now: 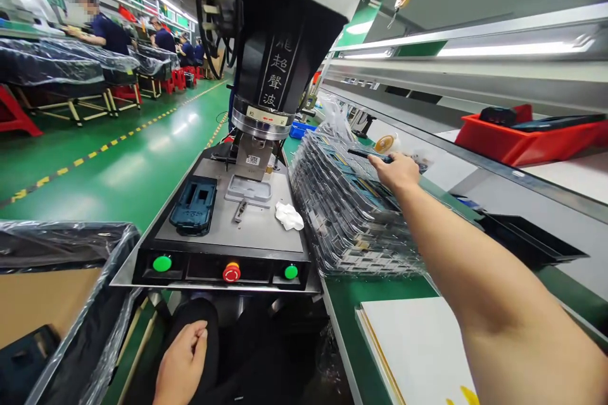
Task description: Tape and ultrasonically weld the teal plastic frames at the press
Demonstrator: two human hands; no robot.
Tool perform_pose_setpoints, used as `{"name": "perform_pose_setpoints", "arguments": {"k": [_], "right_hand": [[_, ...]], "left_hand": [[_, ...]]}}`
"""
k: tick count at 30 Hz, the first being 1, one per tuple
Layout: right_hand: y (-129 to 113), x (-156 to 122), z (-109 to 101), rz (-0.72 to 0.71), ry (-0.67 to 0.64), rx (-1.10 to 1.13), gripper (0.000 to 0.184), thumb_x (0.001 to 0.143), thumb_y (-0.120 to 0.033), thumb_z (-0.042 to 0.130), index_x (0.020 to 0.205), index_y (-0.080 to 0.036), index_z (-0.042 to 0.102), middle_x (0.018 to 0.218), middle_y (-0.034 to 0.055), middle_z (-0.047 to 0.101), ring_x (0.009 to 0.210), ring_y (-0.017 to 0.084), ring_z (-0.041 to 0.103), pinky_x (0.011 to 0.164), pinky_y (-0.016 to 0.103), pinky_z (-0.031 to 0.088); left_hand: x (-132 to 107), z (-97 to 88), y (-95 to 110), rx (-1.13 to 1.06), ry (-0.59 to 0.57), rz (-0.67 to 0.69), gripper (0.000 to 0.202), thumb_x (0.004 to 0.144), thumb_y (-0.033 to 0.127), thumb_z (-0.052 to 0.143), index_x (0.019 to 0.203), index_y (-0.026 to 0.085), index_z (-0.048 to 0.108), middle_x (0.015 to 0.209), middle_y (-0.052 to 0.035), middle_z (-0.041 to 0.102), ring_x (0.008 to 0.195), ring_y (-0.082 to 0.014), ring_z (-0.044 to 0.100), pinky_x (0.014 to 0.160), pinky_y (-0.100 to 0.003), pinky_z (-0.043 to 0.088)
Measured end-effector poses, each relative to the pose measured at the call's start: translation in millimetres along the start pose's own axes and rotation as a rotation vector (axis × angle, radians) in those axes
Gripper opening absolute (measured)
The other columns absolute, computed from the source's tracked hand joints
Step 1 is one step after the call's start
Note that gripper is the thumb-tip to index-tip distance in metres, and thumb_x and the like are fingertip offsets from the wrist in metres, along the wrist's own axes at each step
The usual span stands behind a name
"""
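Observation:
My right hand [398, 171] reaches out over a tall stack of clear plastic trays [351, 209] and is closed on a thin dark flat part [365, 154] at the top of the stack. My left hand [183, 364] rests low on my lap below the machine, fingers curled loosely, holding nothing I can make out. In front stands an ultrasonic welding machine [280, 57] with a metal bed [228, 228]. A dark blue plastic housing [194, 204] lies on the left of the bed, a grey fixture [248, 190] under the horn, and a white crumpled cloth [289, 218] on the right.
The machine's front panel carries two green buttons [162, 263] and a red stop button [231, 273]. A bag-lined carton [57, 291] stands at left. A red bin [527, 136] and black tray [527, 237] sit at right. White sheets [418, 348] lie near me. Other people work far left.

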State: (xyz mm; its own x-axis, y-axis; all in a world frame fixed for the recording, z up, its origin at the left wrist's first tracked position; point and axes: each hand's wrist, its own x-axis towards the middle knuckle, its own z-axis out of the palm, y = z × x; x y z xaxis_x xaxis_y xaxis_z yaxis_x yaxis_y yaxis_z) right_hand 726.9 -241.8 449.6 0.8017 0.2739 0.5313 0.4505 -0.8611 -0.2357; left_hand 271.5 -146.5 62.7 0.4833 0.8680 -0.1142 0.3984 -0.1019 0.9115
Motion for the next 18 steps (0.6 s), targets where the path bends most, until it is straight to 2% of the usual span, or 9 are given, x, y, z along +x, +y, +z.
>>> {"name": "perform_pose_setpoints", "arguments": {"k": [10, 13, 18], "right_hand": [[6, 14, 15, 0.011, -0.234, -0.103, 0.077, 0.068, -0.075, 0.053, 0.084, -0.001, 0.066, 0.102, 0.0292, 0.064, 0.097, 0.026, 0.062, 0.074, 0.037, 0.038], [8, 15, 16, 0.04, -0.26, -0.155, 0.077, 0.073, -0.073, 0.052, 0.087, 0.002, 0.066, 0.102, 0.0292, 0.064, 0.103, 0.03, 0.061, 0.079, 0.037, 0.04], [8, 20, 21, 0.136, -0.264, -0.233, 0.068, 0.08, -0.062, 0.061, 0.101, 0.002, 0.066, 0.11, 0.0306, 0.063, 0.106, 0.033, 0.061, 0.084, 0.036, 0.043]], "left_hand": [[1, 5.6, -5, 0.066, -0.001, 0.08, 0.027, 0.08, 0.047, 0.053, 0.09, 0.028, 0.069, 0.093, -0.0005, 0.072, 0.089, -0.0242, 0.069, 0.081, -0.034, 0.054], [1, 6.5, -6, 0.089, 0.003, 0.109, 0.027, 0.082, 0.046, 0.052, 0.091, 0.028, 0.069, 0.094, -0.0006, 0.072, 0.087, -0.0232, 0.069, 0.079, -0.033, 0.055], [3, 9.6, -15, 0.14, 0.029, 0.205, 0.031, 0.086, 0.047, 0.048, 0.093, 0.025, 0.069, 0.092, -0.0022, 0.072, 0.083, -0.0204, 0.069, 0.074, -0.03, 0.056]]}}
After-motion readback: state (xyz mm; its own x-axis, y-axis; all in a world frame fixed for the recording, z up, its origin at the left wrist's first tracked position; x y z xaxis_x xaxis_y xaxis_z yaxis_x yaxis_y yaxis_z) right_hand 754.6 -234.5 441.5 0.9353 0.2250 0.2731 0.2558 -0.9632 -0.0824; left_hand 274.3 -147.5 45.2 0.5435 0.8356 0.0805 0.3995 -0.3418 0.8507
